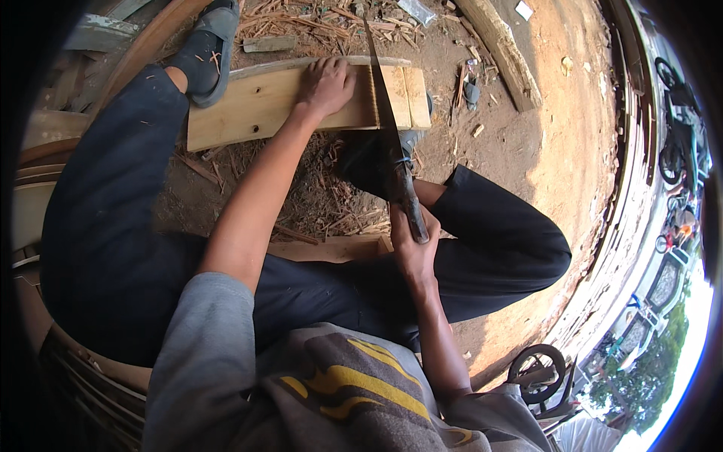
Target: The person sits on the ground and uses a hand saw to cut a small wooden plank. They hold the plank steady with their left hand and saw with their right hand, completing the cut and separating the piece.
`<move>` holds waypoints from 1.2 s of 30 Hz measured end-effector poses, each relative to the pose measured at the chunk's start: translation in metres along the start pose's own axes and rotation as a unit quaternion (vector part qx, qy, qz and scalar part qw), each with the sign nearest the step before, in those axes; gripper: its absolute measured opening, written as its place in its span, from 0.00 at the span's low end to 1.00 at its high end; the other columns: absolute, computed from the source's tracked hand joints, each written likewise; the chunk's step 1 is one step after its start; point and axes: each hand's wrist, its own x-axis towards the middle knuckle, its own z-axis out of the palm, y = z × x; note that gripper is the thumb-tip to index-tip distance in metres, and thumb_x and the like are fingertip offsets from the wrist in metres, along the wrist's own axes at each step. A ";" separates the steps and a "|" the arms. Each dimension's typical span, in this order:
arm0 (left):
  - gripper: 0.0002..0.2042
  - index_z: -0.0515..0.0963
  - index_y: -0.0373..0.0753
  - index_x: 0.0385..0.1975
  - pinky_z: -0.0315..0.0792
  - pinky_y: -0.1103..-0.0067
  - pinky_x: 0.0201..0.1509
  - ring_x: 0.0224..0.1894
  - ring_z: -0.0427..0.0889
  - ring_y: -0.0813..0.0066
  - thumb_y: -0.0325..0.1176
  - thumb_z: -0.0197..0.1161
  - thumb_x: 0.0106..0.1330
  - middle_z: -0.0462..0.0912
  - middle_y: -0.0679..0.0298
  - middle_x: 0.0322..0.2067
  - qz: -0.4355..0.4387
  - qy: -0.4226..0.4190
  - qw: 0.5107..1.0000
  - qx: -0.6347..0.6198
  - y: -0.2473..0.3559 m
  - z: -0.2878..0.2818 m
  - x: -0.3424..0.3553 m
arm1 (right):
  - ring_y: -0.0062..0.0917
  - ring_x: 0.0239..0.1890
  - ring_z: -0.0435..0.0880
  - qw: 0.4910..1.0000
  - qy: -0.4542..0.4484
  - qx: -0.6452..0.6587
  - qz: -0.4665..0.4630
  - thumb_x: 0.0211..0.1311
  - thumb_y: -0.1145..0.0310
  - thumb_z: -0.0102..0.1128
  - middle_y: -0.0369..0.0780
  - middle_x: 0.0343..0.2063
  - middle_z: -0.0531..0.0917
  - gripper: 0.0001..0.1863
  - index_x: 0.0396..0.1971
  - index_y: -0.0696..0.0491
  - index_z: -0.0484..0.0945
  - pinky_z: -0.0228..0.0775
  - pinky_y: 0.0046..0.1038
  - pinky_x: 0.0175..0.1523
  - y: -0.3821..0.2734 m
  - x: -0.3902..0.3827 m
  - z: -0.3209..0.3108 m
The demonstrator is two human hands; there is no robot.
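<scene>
A pale wooden board (226,113) with small dark holes lies across in front of me. My left hand (330,87) presses down on it, fingers bent at its far edge. My right hand (414,245) is closed around the dark handle of a handsaw (387,102). The long, dark blade crosses the board near its right end, beside a cut line. Right of the blade, another thin line runs across the wood. My left foot, in a grey shoe (213,56), rests at the board's left end; my other foot is partly hidden beneath the right end.
Wood chips and splinters (301,34) litter the dirt ground. A thick timber piece (501,56) lies at the far right, and more planks (105,34) are at the far left. Stacked boards (636,143) line the right side, with motorbikes (670,120) beyond.
</scene>
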 end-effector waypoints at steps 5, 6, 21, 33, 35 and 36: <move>0.16 0.71 0.35 0.42 0.57 0.62 0.60 0.53 0.69 0.59 0.42 0.44 0.68 0.75 0.54 0.46 0.007 0.032 0.994 0.103 -0.001 0.009 0.000 | 0.11 0.21 0.61 0.999 0.003 -0.002 -0.036 0.63 0.70 0.53 0.29 0.16 0.66 0.10 0.24 0.59 0.71 0.56 0.21 0.24 -0.001 0.048 0.021; 0.17 0.70 0.35 0.43 0.57 0.62 0.60 0.54 0.68 0.58 0.42 0.44 0.68 0.75 0.53 0.47 0.005 0.016 0.993 0.114 -0.001 0.009 0.000 | 0.11 0.21 0.61 1.000 0.002 0.014 -0.017 0.63 0.70 0.53 0.29 0.16 0.66 0.10 0.24 0.59 0.71 0.56 0.21 0.25 -0.007 0.050 0.021; 0.15 0.69 0.34 0.42 0.58 0.58 0.58 0.52 0.69 0.52 0.40 0.46 0.67 0.74 0.47 0.44 0.005 0.054 0.990 0.130 -0.003 0.018 -0.006 | 0.11 0.21 0.60 1.000 0.001 0.021 0.003 0.63 0.70 0.53 0.30 0.16 0.65 0.12 0.21 0.59 0.69 0.55 0.21 0.24 -0.013 0.037 0.022; 0.18 0.68 0.34 0.45 0.54 0.56 0.61 0.54 0.67 0.51 0.44 0.46 0.67 0.72 0.46 0.48 -0.001 0.030 0.992 0.120 -0.002 0.018 0.001 | 0.11 0.21 0.60 0.999 -0.002 0.038 -0.025 0.63 0.71 0.53 0.29 0.16 0.65 0.11 0.21 0.59 0.68 0.55 0.22 0.24 0.003 0.048 0.021; 0.19 0.68 0.34 0.46 0.54 0.56 0.61 0.55 0.67 0.51 0.45 0.47 0.67 0.72 0.46 0.48 0.006 0.040 0.991 0.125 -0.008 0.021 0.001 | 0.11 0.21 0.61 0.999 0.001 -0.004 -0.032 0.63 0.71 0.52 0.30 0.16 0.65 0.11 0.22 0.60 0.69 0.56 0.22 0.24 0.001 0.014 0.011; 0.19 0.68 0.34 0.46 0.54 0.56 0.61 0.55 0.67 0.52 0.45 0.47 0.67 0.72 0.47 0.48 0.005 0.034 0.992 0.123 -0.005 0.019 0.004 | 0.11 0.21 0.61 0.999 0.009 -0.027 -0.033 0.63 0.71 0.52 0.30 0.16 0.65 0.11 0.22 0.60 0.70 0.56 0.22 0.24 0.004 0.001 0.006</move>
